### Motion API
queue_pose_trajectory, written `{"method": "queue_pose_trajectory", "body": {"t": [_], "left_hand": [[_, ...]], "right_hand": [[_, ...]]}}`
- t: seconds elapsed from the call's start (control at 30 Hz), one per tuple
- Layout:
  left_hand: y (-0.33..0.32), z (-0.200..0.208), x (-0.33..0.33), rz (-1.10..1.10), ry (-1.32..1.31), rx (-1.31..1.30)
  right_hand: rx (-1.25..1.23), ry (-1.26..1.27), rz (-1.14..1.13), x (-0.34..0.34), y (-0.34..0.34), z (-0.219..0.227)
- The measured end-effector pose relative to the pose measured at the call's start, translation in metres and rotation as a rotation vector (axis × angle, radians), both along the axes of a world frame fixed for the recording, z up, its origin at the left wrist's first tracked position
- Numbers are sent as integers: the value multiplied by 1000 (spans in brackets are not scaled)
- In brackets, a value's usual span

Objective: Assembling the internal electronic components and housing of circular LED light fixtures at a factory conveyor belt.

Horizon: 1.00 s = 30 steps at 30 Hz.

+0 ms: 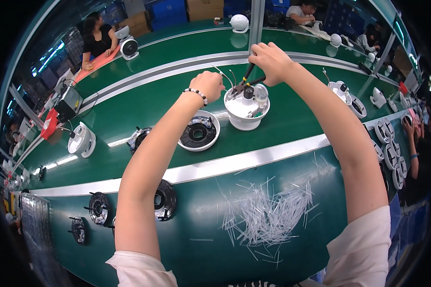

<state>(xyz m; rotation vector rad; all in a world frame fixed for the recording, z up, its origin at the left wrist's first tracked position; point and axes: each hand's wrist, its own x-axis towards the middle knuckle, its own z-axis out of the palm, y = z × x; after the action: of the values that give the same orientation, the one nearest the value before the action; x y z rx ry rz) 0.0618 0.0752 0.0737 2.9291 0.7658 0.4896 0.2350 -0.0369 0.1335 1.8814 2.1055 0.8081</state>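
My right hand (273, 62) grips the handles of a pair of cutting pliers (240, 88) with black and yellow grips. Their jaws reach down into an open white round housing (246, 123) on the green belt. Inside that housing are a black cylindrical part (248, 92) and a clear round part (261, 97). Thin white wires (227, 76) rise from its left side. Close to them, my left hand (207, 86), wearing a beaded bracelet, is closed; what its fingers hold is hidden. Below my left wrist lies a white bowl-shaped shell (199, 147) with a black disc and circuit board inside.
A heap of thin white plastic strips (268, 213), like cable ties, lies on the near table. Black round parts (99, 208) sit left of it. Another white housing (83, 140) stands on the belt's left; white rings (391, 155) lie far right. Co-workers (99, 40) sit across the line.
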Motion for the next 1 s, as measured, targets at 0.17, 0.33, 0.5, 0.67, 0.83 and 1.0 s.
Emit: {"method": "queue_pose_trajectory", "body": {"t": [0.17, 0.33, 0.5, 0.67, 0.83, 1.0], "left_hand": [[-6, 5, 10, -1, 24, 21], [-13, -1, 27, -18, 62, 80], [-30, 6, 13, -50, -126, 39], [-76, 18, -40, -481, -49, -450], [-20, 18, -102, -162, -43, -367], [50, -51, -157, 356, 237, -165]], "right_hand": [[29, 22, -50, 10, -8, 1], [-6, 23, -122, 15, -15, -9], [100, 110, -103, 38, -45, -5], [526, 383, -16, 36, -116, 31], [288, 636, -113, -38, -222, 38], [-41, 932, 51, -144, -293, -30]]}}
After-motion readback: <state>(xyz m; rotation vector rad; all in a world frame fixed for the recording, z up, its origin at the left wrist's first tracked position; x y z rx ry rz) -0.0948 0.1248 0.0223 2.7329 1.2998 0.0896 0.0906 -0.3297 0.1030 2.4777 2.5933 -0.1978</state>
